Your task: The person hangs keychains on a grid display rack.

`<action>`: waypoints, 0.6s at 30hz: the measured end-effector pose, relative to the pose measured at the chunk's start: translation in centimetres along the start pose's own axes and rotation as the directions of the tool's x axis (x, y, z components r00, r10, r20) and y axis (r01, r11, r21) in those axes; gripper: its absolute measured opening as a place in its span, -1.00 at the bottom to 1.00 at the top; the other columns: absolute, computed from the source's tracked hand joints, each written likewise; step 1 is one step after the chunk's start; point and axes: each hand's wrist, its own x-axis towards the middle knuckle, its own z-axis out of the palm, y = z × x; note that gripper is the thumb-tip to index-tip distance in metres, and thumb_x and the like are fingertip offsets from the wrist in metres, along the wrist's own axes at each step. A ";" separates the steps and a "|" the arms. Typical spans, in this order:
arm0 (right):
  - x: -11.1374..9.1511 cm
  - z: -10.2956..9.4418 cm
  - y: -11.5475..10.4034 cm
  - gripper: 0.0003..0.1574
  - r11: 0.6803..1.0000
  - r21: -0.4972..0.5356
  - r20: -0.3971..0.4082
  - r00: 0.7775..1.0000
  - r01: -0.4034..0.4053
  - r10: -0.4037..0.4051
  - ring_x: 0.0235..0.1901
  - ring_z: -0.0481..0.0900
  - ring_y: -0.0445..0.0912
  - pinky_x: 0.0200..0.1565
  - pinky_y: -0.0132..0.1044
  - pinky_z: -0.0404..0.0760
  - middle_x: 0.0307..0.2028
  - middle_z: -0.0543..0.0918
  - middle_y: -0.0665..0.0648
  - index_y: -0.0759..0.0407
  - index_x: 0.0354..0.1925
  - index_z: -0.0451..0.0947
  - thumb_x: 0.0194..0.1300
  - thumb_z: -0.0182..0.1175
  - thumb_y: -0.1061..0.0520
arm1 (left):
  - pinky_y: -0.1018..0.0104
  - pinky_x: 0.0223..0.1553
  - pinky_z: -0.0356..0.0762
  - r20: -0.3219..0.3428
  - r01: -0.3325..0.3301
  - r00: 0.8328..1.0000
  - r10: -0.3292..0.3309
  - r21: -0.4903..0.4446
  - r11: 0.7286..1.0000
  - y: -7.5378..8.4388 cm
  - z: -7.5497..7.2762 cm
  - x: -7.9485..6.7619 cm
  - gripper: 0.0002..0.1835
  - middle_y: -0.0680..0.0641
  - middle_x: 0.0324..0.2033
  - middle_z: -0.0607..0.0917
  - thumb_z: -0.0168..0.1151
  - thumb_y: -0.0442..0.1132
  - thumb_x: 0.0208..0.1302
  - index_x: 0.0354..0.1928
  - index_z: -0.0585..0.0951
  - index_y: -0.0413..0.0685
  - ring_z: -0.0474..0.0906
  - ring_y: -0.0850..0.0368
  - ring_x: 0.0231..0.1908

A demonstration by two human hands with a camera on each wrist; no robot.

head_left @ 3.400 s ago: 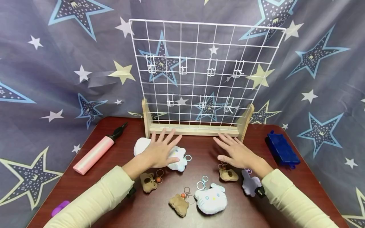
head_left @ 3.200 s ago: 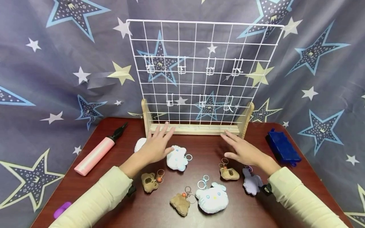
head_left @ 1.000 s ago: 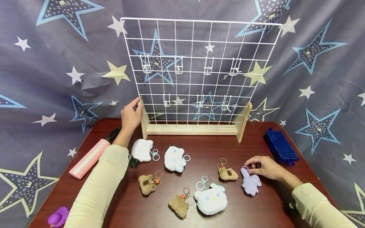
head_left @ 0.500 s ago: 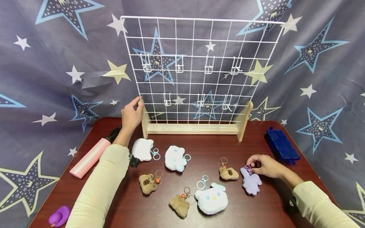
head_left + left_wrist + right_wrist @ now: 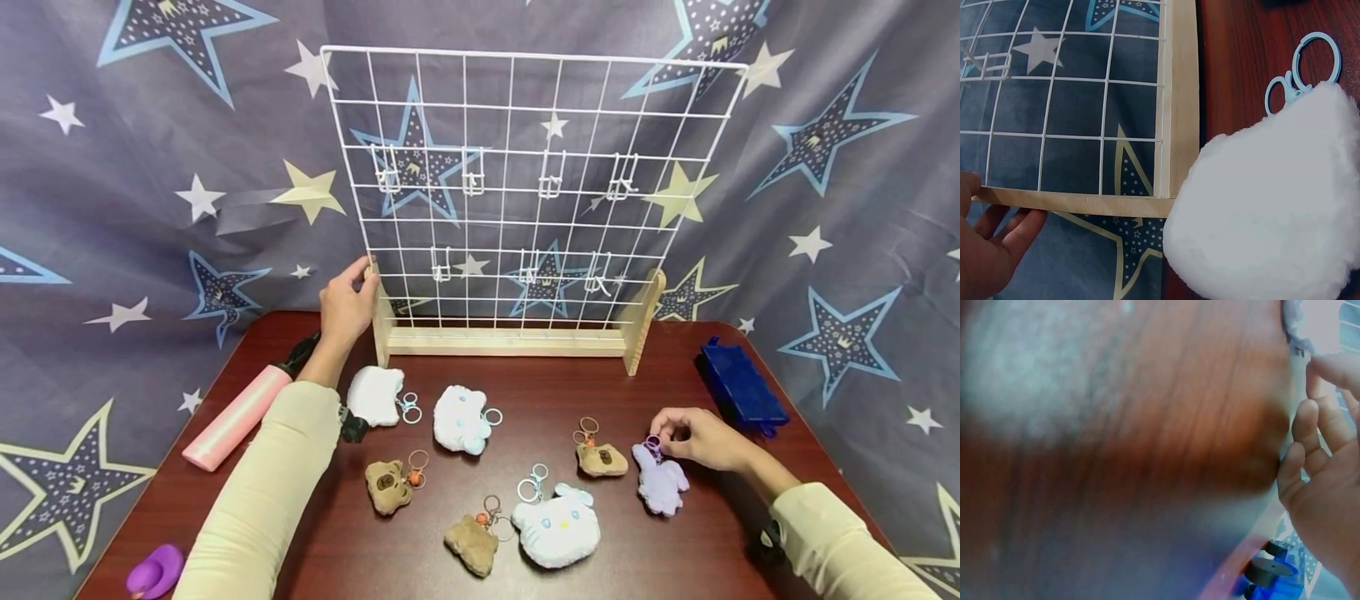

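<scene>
My left hand grips the top of the left wooden upright of a white wire grid rack; in the left wrist view, thumb and fingers lie on either side of the wood. My right hand pinches the purple key ring of a lavender plush keychain, whose body lies on the table at the right. In the right wrist view that hand shows at the edge, with a pale, washed-out bit of plush at its fingertips. Several bare white hooks hang on the grid in two rows.
Around the table lie white cat plush keychains, one face down, and brown plush keychains. A pink pump and purple duck are at left, a blue box at right.
Both hands were spread over the table; my left has gone to the rack's left upright and my right to the lavender keychain. Since a second ago its ring has tipped up in my fingers.
</scene>
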 end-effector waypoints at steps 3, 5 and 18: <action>-0.1 0.0 -0.1 -0.72 1.000 0.029 -0.021 1.000 0.005 -0.004 -0.38 0.57 -0.35 -0.31 -0.43 0.52 -0.43 0.70 -0.04 0.09 -0.11 0.66 0.23 0.35 0.35 | -0.13 0.20 0.48 0.005 -0.004 1.000 0.004 0.003 1.000 0.0 0.0 0.0 -0.61 -0.16 -0.03 0.80 0.24 -0.16 0.41 0.24 0.66 0.10 0.64 -0.28 0.12; -0.3 -0.1 -0.1 -0.72 0.999 0.052 -0.037 0.999 -0.008 0.010 -0.38 0.56 -0.35 -0.34 -0.42 0.52 -0.43 0.71 -0.01 0.12 -0.07 0.68 0.26 0.34 0.34 | -0.13 0.20 0.48 0.011 -0.009 1.000 0.009 0.007 1.000 0.0 0.0 -0.1 -0.61 -0.16 -0.04 0.80 0.24 -0.16 0.41 0.24 0.66 0.09 0.64 -0.28 0.12; 0.2 -1.8 -1.4 -0.68 0.985 0.109 -0.141 0.979 -0.134 0.148 -0.35 0.60 -0.35 -0.35 -0.40 0.60 -0.34 0.75 0.02 0.32 0.02 0.68 0.34 0.33 0.21 | -0.14 0.18 0.48 0.010 -0.032 0.999 0.032 0.001 0.999 -0.2 -0.3 0.0 -0.63 -0.15 -0.09 0.81 0.27 -0.17 0.39 0.22 0.68 0.08 0.65 -0.26 0.09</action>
